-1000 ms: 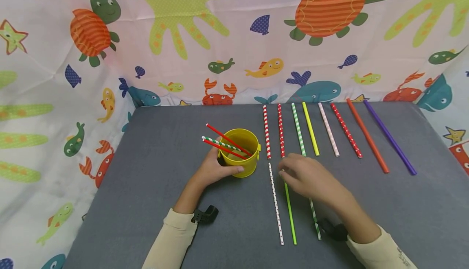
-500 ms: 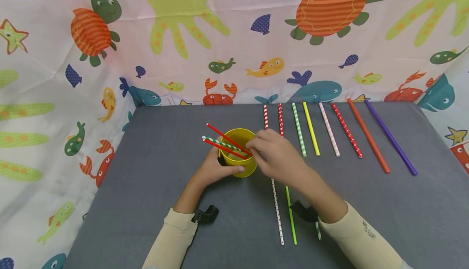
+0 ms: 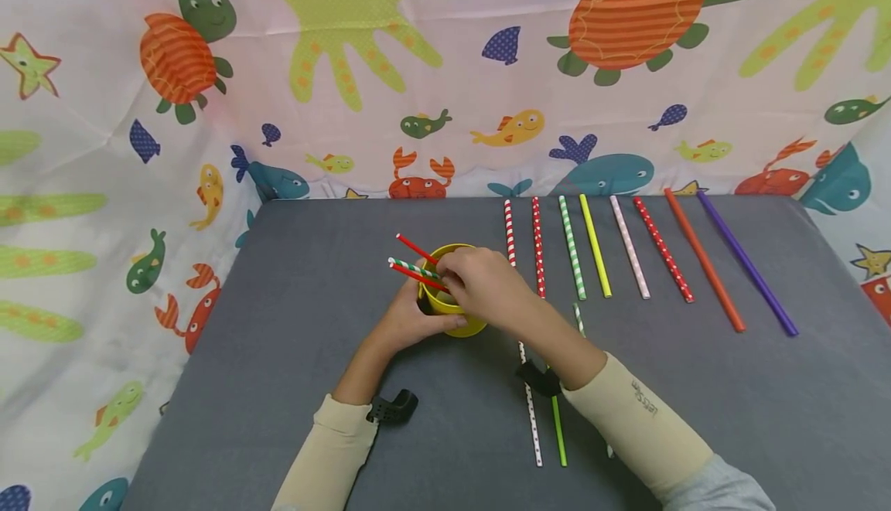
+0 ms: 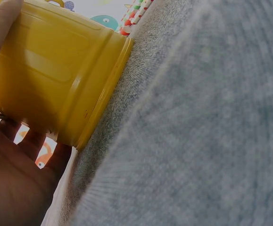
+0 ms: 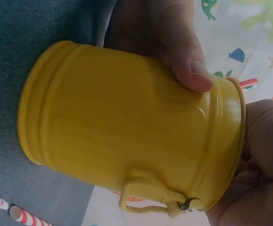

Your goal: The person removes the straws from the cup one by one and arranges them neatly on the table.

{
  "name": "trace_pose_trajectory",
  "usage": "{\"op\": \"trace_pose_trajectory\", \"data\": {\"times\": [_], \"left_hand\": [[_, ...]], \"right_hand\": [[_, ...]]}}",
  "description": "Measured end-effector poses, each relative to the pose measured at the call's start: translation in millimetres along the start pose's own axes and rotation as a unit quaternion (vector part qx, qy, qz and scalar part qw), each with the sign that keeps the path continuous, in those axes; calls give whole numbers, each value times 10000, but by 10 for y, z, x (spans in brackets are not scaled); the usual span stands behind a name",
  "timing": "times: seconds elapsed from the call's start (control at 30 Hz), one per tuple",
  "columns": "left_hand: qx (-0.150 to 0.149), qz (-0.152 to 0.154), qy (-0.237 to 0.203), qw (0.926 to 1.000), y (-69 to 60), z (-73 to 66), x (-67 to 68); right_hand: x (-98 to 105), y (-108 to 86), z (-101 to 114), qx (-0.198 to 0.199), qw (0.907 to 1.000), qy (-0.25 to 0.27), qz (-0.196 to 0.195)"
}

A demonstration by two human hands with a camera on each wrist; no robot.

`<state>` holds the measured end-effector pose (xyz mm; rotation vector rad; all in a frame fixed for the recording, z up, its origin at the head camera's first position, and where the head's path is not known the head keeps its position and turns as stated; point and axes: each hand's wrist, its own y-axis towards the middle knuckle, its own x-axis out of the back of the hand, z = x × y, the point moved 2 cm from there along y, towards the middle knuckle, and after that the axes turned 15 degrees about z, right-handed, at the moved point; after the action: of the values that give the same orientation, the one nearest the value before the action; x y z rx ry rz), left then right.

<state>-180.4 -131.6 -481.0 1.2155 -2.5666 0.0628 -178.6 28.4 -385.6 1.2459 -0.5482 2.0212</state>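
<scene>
My left hand point(image 3: 411, 318) holds a small yellow bucket point(image 3: 469, 328) by its side, with the thumb across the front and the fingers behind. Out of the bucket, leaning left, stick two red straws point(image 3: 415, 247) and a green-and-white striped straw point(image 3: 411, 268). My right hand point(image 3: 487, 287) is over the bucket's mouth, fingers bent down at the straws. Its fingertips are hidden, so whether they pinch a straw does not show. In the right wrist view, the left thumb point(image 5: 190, 70) presses the bucket wall and the right hand point(image 5: 263, 155) is at the rim.
Several straws lie in a row at the back right, from a red-striped straw point(image 3: 510, 229) to a purple straw point(image 3: 748, 264). Nearer, a white dotted straw point(image 3: 532, 426) and a lime straw point(image 3: 559, 434) lie partly under the right arm, beside another green-striped straw point(image 3: 579, 318).
My right hand has moved left from the straws on the table, past the bucket's right rim, to over its mouth. The left hand and bucket have stayed in place.
</scene>
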Motion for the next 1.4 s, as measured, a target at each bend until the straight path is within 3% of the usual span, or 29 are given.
{"op": "trace_pose_trajectory", "data": {"times": [0.2,0.4,0.6,0.77,1.0,1.4], "left_hand": [[-12,61,2,10000,-32,-292,-16],[-247,39,93,9996,-37,-304,-5],[-154,42,23,9999,-44,-305,-9],[-27,6,65,10000,-49,-302,-8],[-137,68,-1,9999,-50,-292,-12],[-120,47,77,9999,-39,-300,-16]], "right_hand": [[13,46,2,-95,9996,-124,253],[29,82,28,-87,9990,-195,403],[21,93,39,-127,9984,-213,502],[14,75,13,58,9996,-140,248],[12,30,-15,335,9993,140,-18],[71,-98,-6,417,9958,687,-444]]}}
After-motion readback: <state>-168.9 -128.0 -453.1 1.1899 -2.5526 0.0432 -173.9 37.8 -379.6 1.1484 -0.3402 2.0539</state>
